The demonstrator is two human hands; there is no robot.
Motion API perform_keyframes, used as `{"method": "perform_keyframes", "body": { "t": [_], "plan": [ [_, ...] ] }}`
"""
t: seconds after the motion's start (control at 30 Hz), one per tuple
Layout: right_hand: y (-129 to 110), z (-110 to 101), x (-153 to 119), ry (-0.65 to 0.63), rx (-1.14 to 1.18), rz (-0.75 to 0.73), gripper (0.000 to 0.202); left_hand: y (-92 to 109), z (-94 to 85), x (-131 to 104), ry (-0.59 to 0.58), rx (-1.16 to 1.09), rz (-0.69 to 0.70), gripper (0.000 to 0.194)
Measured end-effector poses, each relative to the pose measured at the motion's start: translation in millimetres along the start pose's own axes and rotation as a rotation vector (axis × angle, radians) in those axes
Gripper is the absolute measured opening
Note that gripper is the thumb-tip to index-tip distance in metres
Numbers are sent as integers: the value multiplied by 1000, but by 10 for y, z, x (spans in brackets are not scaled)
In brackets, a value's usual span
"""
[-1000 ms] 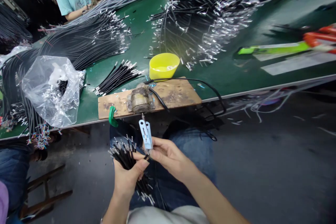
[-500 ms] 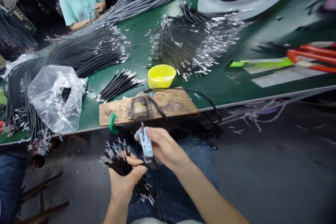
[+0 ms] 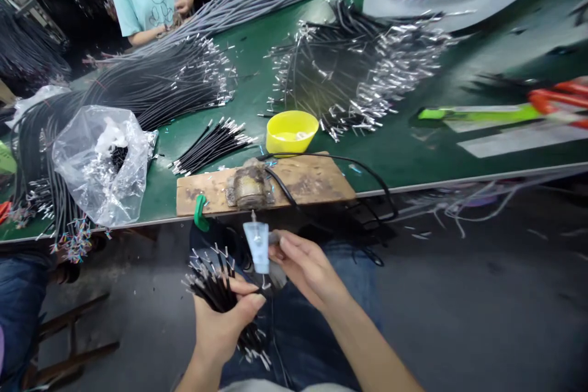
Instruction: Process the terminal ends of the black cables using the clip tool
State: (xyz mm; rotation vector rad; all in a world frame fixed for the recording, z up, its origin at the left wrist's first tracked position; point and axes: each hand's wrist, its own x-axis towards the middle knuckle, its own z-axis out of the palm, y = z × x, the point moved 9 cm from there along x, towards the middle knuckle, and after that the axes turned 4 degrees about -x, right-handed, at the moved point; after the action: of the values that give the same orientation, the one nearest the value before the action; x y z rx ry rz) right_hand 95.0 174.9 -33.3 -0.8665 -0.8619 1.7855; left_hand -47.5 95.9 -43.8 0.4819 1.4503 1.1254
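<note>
Black cables (image 3: 212, 289) lie gripped in the left hand (image 3: 215, 329), below the tabletop's (image 3: 413, 162) near edge. Right hand (image 3: 312, 266) part-curls beside the blue clip (image 3: 258, 248) (contact unclear). Loosened left fingers could spill them.

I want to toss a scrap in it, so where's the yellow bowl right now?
In the head view, the yellow bowl sits near the middle of the green table, just behind the wooden board.
</note>
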Motion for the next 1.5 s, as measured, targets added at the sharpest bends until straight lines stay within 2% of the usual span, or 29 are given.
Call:
{"method": "perform_keyframes", "body": {
  "t": [0.1,0.17,0.27,0.37,0.43,0.57,0.67,0.87,0.97,1.03,1.13,1.23,1.3,1.43,1.5],
  "plan": [
    [-243,-82,-175,73,-276,-223,28,-50,78,-113,-25,-29,1,21],
    [-486,30,-325,63,-479,-433,21,-66,150,-202,-32,-23,30,25],
    [-651,358,-471,-75,-772,-608,6,-83,210,-305,-7,-3,65,23],
    [-609,581,-494,-223,-843,-621,6,-60,157,-336,80,11,105,22],
    [-610,596,-493,-188,-799,-650,14,-37,105,-324,134,31,128,21],
    [-612,479,-530,36,-726,-711,20,-72,106,-270,143,5,120,25],
    [-520,362,-537,124,-629,-663,20,-149,125,-255,137,-81,75,32],
    [-24,279,-371,-35,-131,-268,22,-159,194,-260,61,-135,49,39],
    [179,379,-342,-131,131,-46,25,-167,264,-251,-13,-136,25,43],
    [203,405,-333,-154,180,22,26,-160,282,-251,-33,-125,17,44],
    [11,322,-303,-134,62,-90,26,-121,280,-262,-37,-127,11,43],
    [-191,290,-301,-158,-110,-231,16,-98,291,-258,-64,-140,-6,39],
    [-189,273,-296,-133,-135,-227,15,-121,290,-226,-79,-140,-11,37],
    [5,266,-312,-18,-49,-130,25,-307,304,-144,-119,-93,-35,41],
    [-53,222,-351,90,-120,-225,22,-361,243,-128,-56,-93,4,37]
  ]
}}
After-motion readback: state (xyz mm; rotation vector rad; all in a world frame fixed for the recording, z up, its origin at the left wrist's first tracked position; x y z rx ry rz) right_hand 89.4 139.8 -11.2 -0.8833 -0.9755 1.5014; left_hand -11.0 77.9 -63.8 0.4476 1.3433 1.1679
